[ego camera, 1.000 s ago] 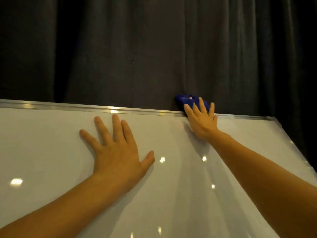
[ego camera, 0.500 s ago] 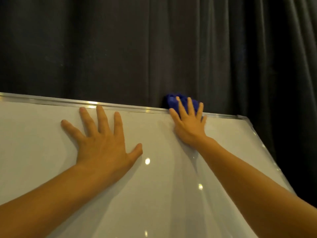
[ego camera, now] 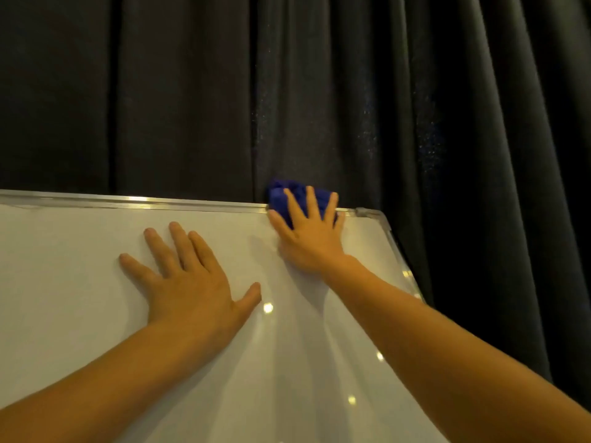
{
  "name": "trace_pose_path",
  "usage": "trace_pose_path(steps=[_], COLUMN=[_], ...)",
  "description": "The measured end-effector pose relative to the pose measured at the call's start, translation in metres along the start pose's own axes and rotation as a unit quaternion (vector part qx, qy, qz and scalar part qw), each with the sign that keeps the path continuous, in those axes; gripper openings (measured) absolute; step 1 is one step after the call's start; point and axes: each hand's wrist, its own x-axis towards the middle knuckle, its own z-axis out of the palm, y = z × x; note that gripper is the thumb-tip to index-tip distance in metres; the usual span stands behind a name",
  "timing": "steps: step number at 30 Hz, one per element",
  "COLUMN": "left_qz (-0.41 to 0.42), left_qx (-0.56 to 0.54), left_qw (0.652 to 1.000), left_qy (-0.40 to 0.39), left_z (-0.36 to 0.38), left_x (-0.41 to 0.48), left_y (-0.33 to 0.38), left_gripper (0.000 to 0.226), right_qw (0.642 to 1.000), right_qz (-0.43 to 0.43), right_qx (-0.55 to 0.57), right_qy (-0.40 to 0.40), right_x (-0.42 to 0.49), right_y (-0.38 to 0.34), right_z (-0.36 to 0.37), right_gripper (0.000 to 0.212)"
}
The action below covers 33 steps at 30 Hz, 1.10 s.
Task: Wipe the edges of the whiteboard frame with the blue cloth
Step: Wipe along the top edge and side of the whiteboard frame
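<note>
The fingers (ego camera: 308, 203) of the right hand (ego camera: 311, 241) are seen spread and laid flat over the blue cloth (ego camera: 281, 195), which is pressed onto the top edge of the whiteboard frame (ego camera: 128, 201); the cloth is pinned under the palm and fingers rather than pinched, and part of it is bunched over the back of the rail. The left hand (ego camera: 192, 282) is laid open on the white board surface (ego camera: 64, 298), fingers splayed, holding nothing, and it is judged to be steadying the board.

Compared with half a second and a second ago, the cloth and the right hand are found much nearer the top right corner (ego camera: 367, 212) of the frame: a long stretch of bare rail lay between hand and corner then, and only a short piece is left now. The left hand has been shifted along the board in the same direction. From this it is judged that the top edge is nearly finished on this side, and that the corner and the right-hand side rail (ego camera: 403, 260) are to be taken next; the cloth would have to be turned round the corner without slipping off behind.

No container is visible; only a dark curtain (ego camera: 447, 123) is seen behind the board
</note>
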Motion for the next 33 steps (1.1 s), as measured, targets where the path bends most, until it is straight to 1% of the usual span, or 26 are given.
trace_pose_path(steps=[1, 2, 3, 4, 5, 6, 7, 8, 9, 10, 11, 12, 13, 14, 15, 16, 17, 18, 19, 20, 23, 26, 29, 32, 33], left_qz=[-0.003, 0.002, 0.012, 0.028, 0.053, 0.084, 0.119, 0.154, 0.184, 0.208, 0.221, 0.220, 0.208, 0.191, 0.178, 0.171, 0.173, 0.182, 0.193, 0.204, 0.239, 0.290, 0.371, 0.434, 0.469], left_qx=[0.003, 0.007, 0.012, 0.015, 0.017, 0.016, 0.013, 0.011, 0.011, 0.012, 0.020, 0.035, 0.045, 0.047, 0.044, 0.039, 0.032, 0.023, 0.016, 0.010, 0.000, -0.006, -0.006, -0.011, -0.015], left_qw=[1.000, 1.000, 1.000, 0.999, 0.998, 0.995, 0.992, 0.988, 0.983, 0.978, 0.975, 0.975, 0.977, 0.980, 0.982, 0.984, 0.983, 0.982, 0.979, 0.977, 0.968, 0.952, 0.924, 0.897, 0.879], left_qy=[0.004, 0.011, 0.021, 0.031, 0.039, 0.041, 0.037, 0.027, 0.016, 0.011, 0.012, 0.019, 0.026, 0.033, 0.038, 0.043, 0.046, 0.051, 0.057, 0.064, 0.077, 0.096, 0.090, 0.090, 0.087], left_z=[-0.001, -0.001, 0.001, 0.004, 0.007, 0.010, 0.014, 0.017, 0.021, 0.025, 0.028, 0.030, 0.030, 0.030, 0.030, 0.030, 0.031, 0.033, 0.035, 0.037, 0.041, 0.043, 0.048, 0.055, 0.059], left_x=[-0.001, -0.003, -0.003, -0.004, -0.005, -0.008, -0.010, -0.014, -0.018, -0.021, -0.024, -0.025, -0.026, -0.026, -0.024, -0.022, -0.021, -0.019, -0.018, -0.017, -0.017, -0.021, -0.035, -0.051, -0.059], left_y=[0.011, 0.022, 0.028, 0.033, 0.040, 0.047, 0.054, 0.063, 0.073, 0.084, 0.096, 0.104, 0.114, 0.123, 0.129, 0.132, 0.134, 0.136, 0.135, 0.134, 0.132, 0.127, 0.129, 0.134, 0.134], left_gripper=[0.120, 0.118, 0.116, 0.114, 0.112, 0.108, 0.105, 0.103, 0.102, 0.102, 0.102, 0.103, 0.105, 0.108, 0.110, 0.111, 0.111, 0.112, 0.111, 0.111, 0.109, 0.107, 0.104, 0.103, 0.100], right_qw=[0.995, 0.981, 0.963, 0.950, 0.950, 0.963, 0.980, 0.994, 0.998, 0.997, 0.998, 0.999, 0.998, 0.993, 0.987, 0.986, 0.991, 0.996, 0.997, 0.997, 0.994, 0.985, 0.972, 0.960, 0.956], right_qz=[-0.099, -0.196, -0.267, -0.307, -0.299, -0.247, -0.165, -0.065, 0.016, 0.058, 0.055, 0.011, -0.054, -0.109, -0.139, -0.134, -0.091, -0.028, 0.032, 0.072, 0.113, 0.168, 0.225, 0.276, 0.292], right_qx=[0.008, 0.003, -0.023, -0.052, -0.078, -0.097, -0.096, -0.071, -0.043, -0.030, -0.027, -0.023, -0.022, -0.043, -0.074, -0.096, -0.100, -0.089, -0.064, -0.037, 0.002, -0.013, -0.064, -0.047, -0.037], right_qy=[0.001, -0.002, 0.004, 0.020, 0.041, 0.053, 0.052, 0.043, 0.032, 0.028, 0.033, 0.037, 0.034, 0.022, 0.018, 0.021, 0.019, 0.013, 0.003, -0.007, 0.005, 0.027, 0.014, 0.016, 0.021], right_x=[-0.008, -0.017, -0.023, -0.018, -0.008, 0.000, 0.006, 0.010, 0.011, 0.007, 0.002, -0.004, -0.011, -0.018, -0.020, -0.018, -0.012, -0.009, -0.008, -0.008, -0.015, -0.049, -0.107, -0.179, -0.207], right_y=[-0.012, -0.017, -0.016, -0.006, 0.011, 0.032, 0.055, 0.080, 0.098, 0.108, 0.109, 0.102, 0.097, 0.096, 0.103, 0.113, 0.128, 0.141, 0.150, 0.152, 0.138, 0.134, 0.133, 0.129, 0.128], right_z=[0.007, 0.012, 0.013, 0.009, 0.000, -0.008, -0.019, -0.028, -0.032, -0.033, -0.028, -0.022, -0.017, -0.014, -0.016, -0.022, -0.031, -0.039, -0.043, -0.044, -0.033, -0.026, -0.017, -0.006, -0.002], right_gripper=[0.074, 0.071, 0.066, 0.063, 0.062, 0.062, 0.063, 0.064, 0.066, 0.069, 0.072, 0.075, 0.077, 0.077, 0.076, 0.073, 0.070, 0.069, 0.071, 0.074, 0.079, 0.079, 0.082, 0.088, 0.089])
